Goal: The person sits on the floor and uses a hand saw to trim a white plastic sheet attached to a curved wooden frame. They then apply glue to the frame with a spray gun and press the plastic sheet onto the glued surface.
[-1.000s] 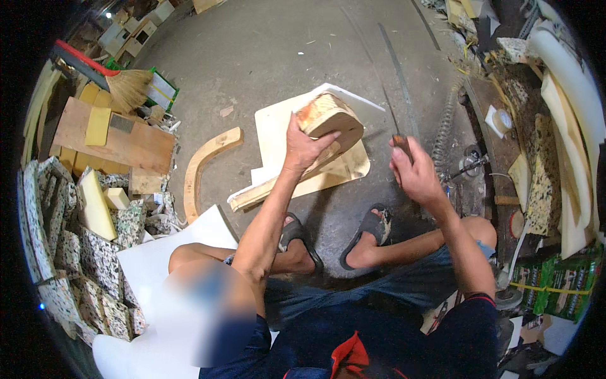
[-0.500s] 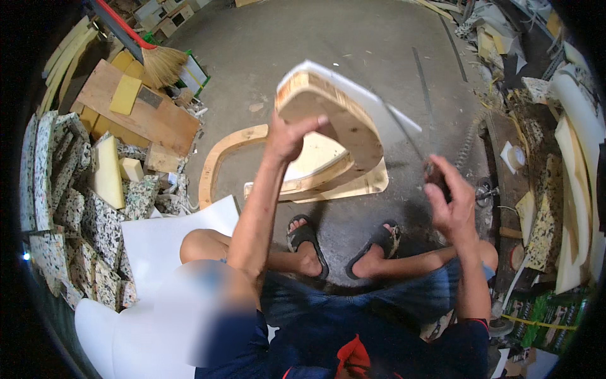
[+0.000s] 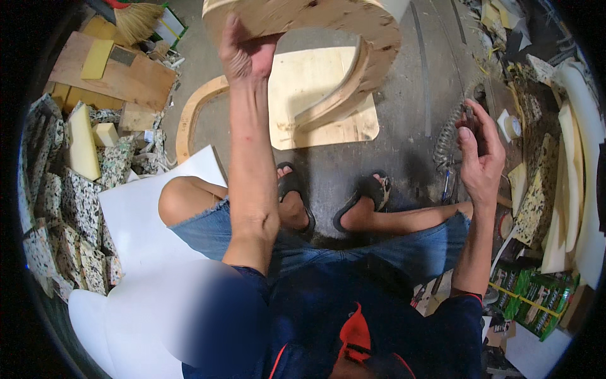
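Note:
My left hand (image 3: pixel 249 57) is closed round the curved wooden frame (image 3: pixel 379 47), lifted and tilted at the top of the view. A bit of white foam sheet (image 3: pixel 399 6) shows behind the frame's far right edge. Off to the right, my right hand (image 3: pixel 483 148) curls round the dark handle (image 3: pixel 468 119) of a long thin-bladed knife; its blade is hardly visible now. On the floor below the frame lies a flat pale wooden panel (image 3: pixel 344 129) with rounded corners. Another curved wooden piece (image 3: pixel 189 120) rests left of my left forearm.
Speckled foam offcuts (image 3: pixel 82 208) and yellow foam blocks (image 3: pixel 84 142) pile up at left, beside a white sheet (image 3: pixel 158 202) near my knee. A broom (image 3: pixel 139 24) leans beyond. At right are a coiled hose (image 3: pixel 446 136), a tape roll (image 3: pixel 512 127), foam strips (image 3: pixel 566 189) and green packs (image 3: pixel 533 300).
My left hand has carried the wooden frame up and away, turning it so its opening shows. My right hand has moved right, taking the knife away from the frame and white foam.

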`<action>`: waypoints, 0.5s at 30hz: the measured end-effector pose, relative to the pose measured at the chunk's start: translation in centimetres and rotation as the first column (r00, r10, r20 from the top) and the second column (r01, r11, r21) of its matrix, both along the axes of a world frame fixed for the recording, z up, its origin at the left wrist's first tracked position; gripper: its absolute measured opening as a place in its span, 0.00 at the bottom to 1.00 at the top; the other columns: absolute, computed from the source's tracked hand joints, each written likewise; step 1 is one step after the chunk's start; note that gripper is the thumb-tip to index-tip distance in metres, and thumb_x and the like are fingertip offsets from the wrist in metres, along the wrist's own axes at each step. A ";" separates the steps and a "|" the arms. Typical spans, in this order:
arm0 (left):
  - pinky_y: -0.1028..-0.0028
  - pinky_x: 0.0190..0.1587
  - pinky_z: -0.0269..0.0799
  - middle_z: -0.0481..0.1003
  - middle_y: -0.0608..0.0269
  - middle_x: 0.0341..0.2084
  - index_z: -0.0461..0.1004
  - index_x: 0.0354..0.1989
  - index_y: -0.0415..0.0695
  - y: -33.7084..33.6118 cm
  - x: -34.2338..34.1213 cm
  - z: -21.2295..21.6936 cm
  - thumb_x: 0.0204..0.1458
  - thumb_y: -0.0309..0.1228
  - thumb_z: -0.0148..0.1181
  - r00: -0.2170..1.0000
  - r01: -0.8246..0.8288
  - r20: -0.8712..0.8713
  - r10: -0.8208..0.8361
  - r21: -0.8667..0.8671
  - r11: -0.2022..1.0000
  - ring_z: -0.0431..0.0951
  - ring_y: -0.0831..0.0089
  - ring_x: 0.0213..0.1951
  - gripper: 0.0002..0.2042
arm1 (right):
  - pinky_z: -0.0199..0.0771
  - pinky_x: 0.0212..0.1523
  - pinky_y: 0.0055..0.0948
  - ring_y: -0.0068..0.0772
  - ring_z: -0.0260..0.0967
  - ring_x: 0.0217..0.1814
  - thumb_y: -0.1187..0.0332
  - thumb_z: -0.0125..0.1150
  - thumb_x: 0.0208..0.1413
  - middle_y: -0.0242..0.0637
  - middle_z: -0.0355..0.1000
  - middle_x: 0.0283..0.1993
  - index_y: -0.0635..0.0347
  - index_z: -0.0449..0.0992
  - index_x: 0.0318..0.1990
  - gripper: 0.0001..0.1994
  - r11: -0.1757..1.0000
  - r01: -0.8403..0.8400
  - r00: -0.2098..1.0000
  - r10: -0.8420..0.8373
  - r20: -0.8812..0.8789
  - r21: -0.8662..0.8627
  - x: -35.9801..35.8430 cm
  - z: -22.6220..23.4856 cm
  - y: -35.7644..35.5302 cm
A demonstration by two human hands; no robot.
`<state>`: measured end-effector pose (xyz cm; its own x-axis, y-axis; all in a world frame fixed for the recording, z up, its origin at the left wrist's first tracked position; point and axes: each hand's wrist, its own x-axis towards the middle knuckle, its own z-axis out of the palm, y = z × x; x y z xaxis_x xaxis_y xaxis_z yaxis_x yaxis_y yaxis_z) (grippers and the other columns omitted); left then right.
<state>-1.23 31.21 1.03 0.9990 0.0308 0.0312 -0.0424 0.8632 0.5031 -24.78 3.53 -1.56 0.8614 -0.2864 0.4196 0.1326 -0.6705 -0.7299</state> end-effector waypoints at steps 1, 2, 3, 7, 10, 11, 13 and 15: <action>0.60 0.42 0.78 0.76 0.69 0.31 0.75 0.50 0.43 0.1 -0.1 -0.7 0.56 0.36 0.66 0.999 -0.030 -0.029 0.030 -0.010 0.999 0.77 0.72 0.33 0.16 | 0.71 0.56 0.31 0.31 0.74 0.53 0.70 0.60 0.61 0.44 0.77 0.52 0.63 0.73 0.59 0.19 1.000 -0.008 1.000 0.008 -0.014 0.018 -0.2 -0.5 0.1; 0.58 0.44 0.76 0.75 0.67 0.34 0.74 0.52 0.42 0.3 -0.3 -1.3 0.55 0.36 0.66 0.997 -0.061 -0.057 0.059 -0.019 0.998 0.75 0.70 0.37 0.19 | 0.71 0.56 0.31 0.31 0.74 0.53 0.70 0.61 0.61 0.44 0.77 0.52 0.64 0.73 0.59 0.19 0.999 -0.016 1.000 0.017 -0.024 0.032 -0.2 -0.9 0.1; 0.52 0.51 0.72 0.74 0.62 0.41 0.72 0.55 0.43 1.3 -0.4 -2.5 0.52 0.37 0.68 0.995 -0.023 0.094 0.028 -0.055 0.998 0.73 0.64 0.44 0.23 | 0.71 0.56 0.31 0.32 0.74 0.53 0.70 0.61 0.61 0.45 0.77 0.51 0.64 0.74 0.59 0.19 1.000 -0.009 0.999 0.009 -0.040 -0.001 -0.2 -1.1 0.2; 0.41 0.68 0.56 0.70 0.52 0.60 0.68 0.64 0.45 4.3 -0.8 -6.5 0.46 0.43 0.72 0.973 -0.014 0.229 0.032 -0.079 0.997 0.64 0.50 0.64 0.35 | 0.72 0.55 0.32 0.40 0.76 0.52 0.73 0.62 0.57 0.49 0.77 0.52 0.65 0.74 0.58 0.21 0.989 -0.055 0.998 0.050 -0.038 -0.138 0.4 -0.1 1.7; 0.41 0.69 0.56 0.70 0.52 0.59 0.68 0.63 0.44 4.9 -1.5 -8.4 0.47 0.38 0.72 0.945 -0.042 0.316 0.087 -0.145 0.989 0.66 0.50 0.63 0.33 | 0.73 0.50 0.33 0.44 0.76 0.45 0.76 0.61 0.53 0.49 0.76 0.46 0.66 0.72 0.61 0.25 0.945 -0.158 0.983 0.177 0.041 -0.286 1.2 2.5 4.1; 0.41 0.69 0.55 0.71 0.52 0.59 0.68 0.63 0.44 4.8 -1.8 -8.7 0.46 0.36 0.72 0.944 -0.003 0.325 0.060 -0.172 0.985 0.66 0.50 0.63 0.33 | 0.73 0.49 0.34 0.44 0.76 0.43 0.76 0.61 0.52 0.48 0.76 0.44 0.66 0.71 0.62 0.26 0.925 -0.192 0.977 0.213 0.029 -0.328 1.0 3.6 4.9; 0.41 0.69 0.55 0.71 0.52 0.58 0.69 0.62 0.44 4.7 -2.4 -8.8 0.45 0.32 0.73 0.942 0.061 0.336 0.022 -0.234 0.970 0.67 0.50 0.63 0.33 | 0.74 0.46 0.34 0.44 0.75 0.40 0.79 0.63 0.49 0.49 0.75 0.42 0.67 0.71 0.62 0.29 0.910 -0.250 0.967 0.255 -0.027 -0.330 1.0 5.4 6.6; 0.43 0.68 0.60 0.74 0.53 0.55 0.69 0.61 0.44 4.6 -3.1 -8.6 0.44 0.30 0.73 0.951 0.085 0.309 0.006 -0.283 0.955 0.71 0.52 0.60 0.32 | 0.75 0.45 0.35 0.46 0.75 0.40 0.80 0.65 0.47 0.49 0.75 0.44 0.64 0.72 0.62 0.29 0.854 -0.313 0.940 0.342 -0.003 -0.416 1.2 6.8 8.0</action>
<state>-4.35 35.86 -7.59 0.9436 0.0451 0.3280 -0.1158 0.9730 0.1995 -23.55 11.53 5.28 0.8404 0.2145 0.4976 0.4359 -0.8131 -0.3857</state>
